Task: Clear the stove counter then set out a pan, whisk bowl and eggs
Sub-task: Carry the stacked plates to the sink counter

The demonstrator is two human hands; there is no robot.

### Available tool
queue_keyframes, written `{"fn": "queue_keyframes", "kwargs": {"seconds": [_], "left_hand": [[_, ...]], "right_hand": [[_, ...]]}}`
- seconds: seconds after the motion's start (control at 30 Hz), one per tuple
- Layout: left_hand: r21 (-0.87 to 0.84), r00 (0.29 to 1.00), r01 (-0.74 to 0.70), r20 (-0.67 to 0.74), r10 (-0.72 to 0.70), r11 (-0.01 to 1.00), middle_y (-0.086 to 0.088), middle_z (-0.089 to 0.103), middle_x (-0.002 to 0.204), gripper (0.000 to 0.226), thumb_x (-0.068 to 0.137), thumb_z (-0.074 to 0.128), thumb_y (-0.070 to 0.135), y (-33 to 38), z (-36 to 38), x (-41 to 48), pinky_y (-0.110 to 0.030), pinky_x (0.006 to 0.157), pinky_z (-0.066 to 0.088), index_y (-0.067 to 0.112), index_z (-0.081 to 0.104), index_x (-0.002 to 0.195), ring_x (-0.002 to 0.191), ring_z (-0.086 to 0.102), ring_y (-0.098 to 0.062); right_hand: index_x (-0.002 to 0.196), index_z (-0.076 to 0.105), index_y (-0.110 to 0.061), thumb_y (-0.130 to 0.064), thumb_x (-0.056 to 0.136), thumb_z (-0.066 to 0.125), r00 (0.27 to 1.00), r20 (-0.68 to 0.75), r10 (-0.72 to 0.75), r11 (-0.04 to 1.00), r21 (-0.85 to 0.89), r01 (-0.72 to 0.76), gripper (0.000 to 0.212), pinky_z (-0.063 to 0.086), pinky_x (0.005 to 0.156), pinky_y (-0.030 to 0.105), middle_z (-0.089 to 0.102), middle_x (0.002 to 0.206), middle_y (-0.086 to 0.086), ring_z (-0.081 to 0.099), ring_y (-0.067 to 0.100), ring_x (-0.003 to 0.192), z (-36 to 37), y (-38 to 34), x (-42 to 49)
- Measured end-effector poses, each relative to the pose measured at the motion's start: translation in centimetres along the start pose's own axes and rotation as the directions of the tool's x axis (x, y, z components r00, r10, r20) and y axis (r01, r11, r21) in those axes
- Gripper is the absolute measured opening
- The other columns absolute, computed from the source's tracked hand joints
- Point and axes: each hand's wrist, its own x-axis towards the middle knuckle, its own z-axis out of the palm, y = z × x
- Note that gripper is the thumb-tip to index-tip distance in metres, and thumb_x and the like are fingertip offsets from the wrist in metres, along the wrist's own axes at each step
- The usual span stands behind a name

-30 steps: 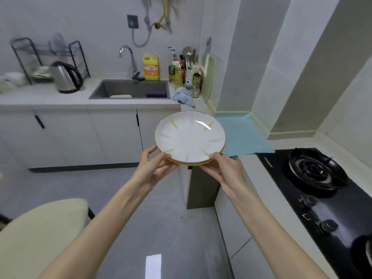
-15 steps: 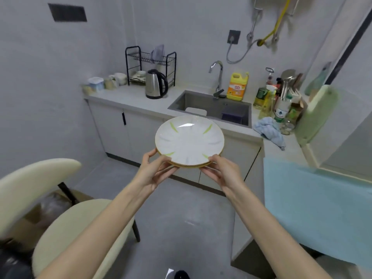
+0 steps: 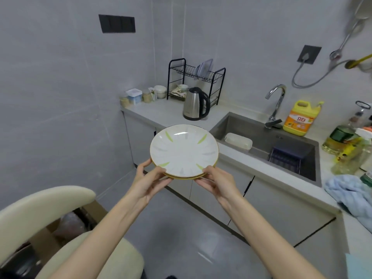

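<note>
A small stack of white plates with green leaf marks and a gold rim is held level in the air in front of me. My left hand grips the near left edge, thumb on top. My right hand grips the near right edge the same way. The plates hang over the floor, just short of the grey counter left of the sink. The stove is out of view.
A steel kettle and a black dish rack stand on the counter, with jars at its left end. A yellow detergent jug and bottles sit right of the sink. A blue cloth lies at right. A cream chair is at lower left.
My view has swung left, away from the stove toward the sink counter. The plates stay in both hands and have come closer to the counter near the kettle.
</note>
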Motion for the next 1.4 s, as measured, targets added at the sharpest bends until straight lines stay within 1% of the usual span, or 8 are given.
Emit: {"fn": "queue_keyframes", "kwargs": {"seconds": [0.4, 0.57, 0.63, 0.77, 0.97, 1.07, 1.2, 1.4], "left_hand": [[-0.048, 0.993, 0.062, -0.096, -0.066, 0.997, -0.017, 0.072, 0.081, 0.064, 0.081, 0.064, -0.009, 7.6, -1.8, 25.0, -0.035, 0.065, 0.061, 0.019, 0.039, 0.133, 0.072, 0.073, -0.027], [0.013, 0.987, 0.086, -0.135, -0.083, 0.996, -0.016, 0.072, 0.082, 0.063, 0.080, 0.066, -0.005, 11.1, -2.5, 33.6, -0.034, 0.072, 0.061, 0.021, 0.041, 0.131, 0.073, 0.073, -0.026], [0.034, 0.987, 0.081, -0.141, -0.075, 0.996, -0.017, 0.072, 0.087, 0.063, 0.080, 0.067, -0.004, 12.2, -2.9, 36.4, -0.034, 0.074, 0.060, 0.021, 0.040, 0.131, 0.077, 0.073, -0.027], [0.038, 0.983, 0.080, -0.170, -0.073, 0.996, -0.021, 0.070, 0.094, 0.064, 0.080, 0.067, -0.005, 14.4, -4.0, 43.4, -0.032, 0.067, 0.061, 0.020, 0.039, 0.132, 0.082, 0.071, -0.029], [0.090, 0.973, 0.109, -0.212, -0.088, 0.990, -0.017, 0.073, 0.085, 0.062, 0.080, 0.066, -0.005, 17.1, -5.5, 55.6, -0.042, 0.089, 0.054, 0.022, 0.039, 0.129, 0.076, 0.072, -0.028], [0.096, 0.964, 0.140, -0.242, -0.113, 0.986, -0.021, 0.070, 0.097, 0.062, 0.081, 0.066, -0.007, 18.4, -5.7, 61.4, -0.040, 0.079, 0.059, 0.020, 0.039, 0.130, 0.081, 0.070, -0.030], [0.120, 0.957, 0.179, -0.253, -0.144, 0.977, -0.020, 0.070, 0.093, 0.061, 0.081, 0.066, -0.007, 20.4, -5.9, 68.3, -0.031, 0.065, 0.061, 0.019, 0.038, 0.127, 0.081, 0.069, -0.030], [0.176, 0.955, 0.263, -0.189, -0.230, 0.949, -0.027, 0.066, 0.107, 0.064, 0.083, 0.067, -0.002, 21.8, -6.5, 76.2, -0.036, 0.078, 0.059, 0.020, 0.033, 0.133, 0.097, 0.068, -0.036]], "right_hand": [[0.094, 0.065, 0.002, 0.001, 0.083, 0.059, 0.993, 0.031, 0.118, 0.986, -0.123, -0.113, 0.012, 0.060, 0.065, 0.025, 0.072, 0.087, 0.018, 0.073, 0.023, 0.070, 11.2, -2.8, 24.0], [0.090, 0.066, 0.000, 0.001, 0.080, 0.060, 0.986, 0.024, 0.165, 0.979, -0.126, -0.161, 0.011, 0.058, 0.080, 0.031, 0.070, 0.083, 0.015, 0.072, 0.023, 0.077, 15.8, -3.3, 32.6], [0.092, 0.065, 0.001, 0.000, 0.081, 0.060, 0.982, 0.038, 0.187, 0.974, -0.136, -0.181, 0.012, 0.058, 0.077, 0.029, 0.066, 0.083, 0.016, 0.071, 0.026, 0.080, 17.3, -3.5, 35.6], [0.102, 0.065, 0.007, 0.001, 0.081, 0.060, 0.970, 0.049, 0.236, 0.960, -0.165, -0.226, 0.022, 0.058, 0.081, 0.032, 0.068, 0.089, 0.019, 0.072, 0.027, 0.083, 20.7, -3.6, 42.7], [0.102, 0.065, 0.001, 0.001, 0.083, 0.061, 0.944, 0.047, 0.326, 0.929, -0.203, -0.311, 0.020, 0.059, 0.059, 0.026, 0.072, 0.085, 0.017, 0.072, 0.025, 0.075, 25.7, -3.6, 54.8], [0.102, 0.063, 0.003, 0.005, 0.083, 0.061, 0.921, 0.018, 0.390, 0.905, -0.192, -0.380, 0.020, 0.056, 0.052, 0.025, 0.072, 0.079, 0.017, 0.071, 0.025, 0.068, 27.9, -3.6, 60.5], [0.094, 0.062, 0.000, 0.008, 0.084, 0.060, 0.888, -0.011, 0.461, 0.875, -0.160, -0.456, 0.013, 0.058, 0.051, 0.025, 0.070, 0.062, 0.012, 0.069, 0.023, 0.061, 30.6, -3.9, 66.7], [0.094, 0.060, 0.000, 0.009, 0.086, 0.058, 0.849, -0.075, 0.524, 0.842, -0.102, -0.529, 0.012, 0.057, 0.050, 0.024, 0.069, 0.062, 0.013, 0.068, 0.023, 0.057, 32.8, -3.8, 73.2]]}}
